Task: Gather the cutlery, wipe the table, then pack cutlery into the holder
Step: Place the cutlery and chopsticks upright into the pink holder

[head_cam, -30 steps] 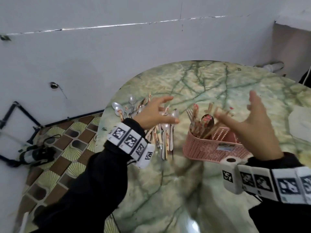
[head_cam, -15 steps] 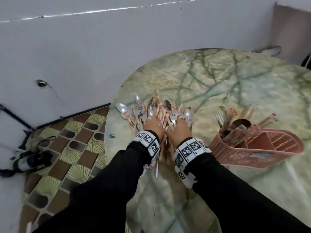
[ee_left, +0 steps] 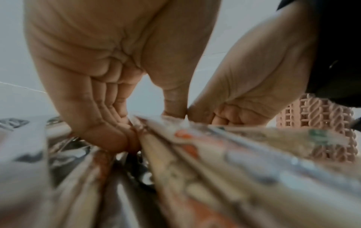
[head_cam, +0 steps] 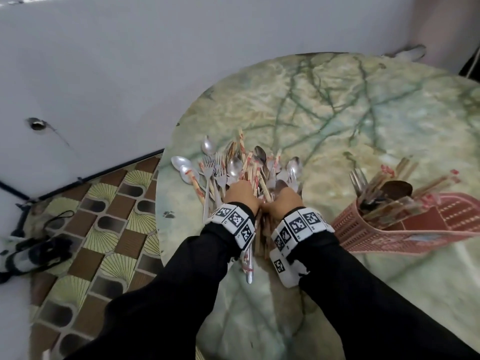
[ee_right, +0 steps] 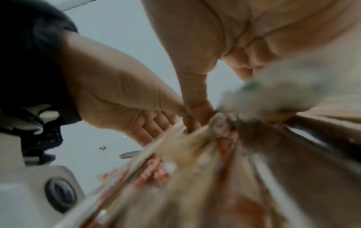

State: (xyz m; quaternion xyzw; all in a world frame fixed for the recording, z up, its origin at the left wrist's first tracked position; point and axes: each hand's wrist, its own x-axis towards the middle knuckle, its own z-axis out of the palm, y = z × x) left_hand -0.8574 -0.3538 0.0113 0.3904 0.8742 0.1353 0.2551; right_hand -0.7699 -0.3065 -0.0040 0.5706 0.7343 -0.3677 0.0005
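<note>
Two hands work one heap. The left hand (head_cam: 240, 194) and the right hand (head_cam: 284, 201) sit side by side, thumbs touching, each with its fingers curled down around the pile of cutlery (head_cam: 241, 168) so that the bundle is clamped between them. The pile lies near the left edge of the round marble table (head_cam: 337, 105), on the side nearest the white wall (head_cam: 130, 74).

About six spoon bowls and three fork heads fan out beyond the knuckles, mixed with several printed chopsticks; an exact count is not possible because the pieces overlap and the hands cover the middle. Handle ends poke out toward the person under the wrists.

One pink holder (head_cam: 405, 224) stands to the right of the hands, near but apart from them. It already carries one fork, one dark spoon and a cluster of chopsticks, too blurred to count.

In the left wrist view, fingers (ee_left: 109, 135) press into the bundle with the other hand alongside; the cutlery there is a blur. The right wrist view is equally smeared, and the holder does not appear in it.

The table's far half lies bare beyond the pile. Its right side is cut off by the frame. Past the left edge the patterned floor (head_cam: 104, 229) drops away, with dark gear (head_cam: 33, 253) lying on it.
</note>
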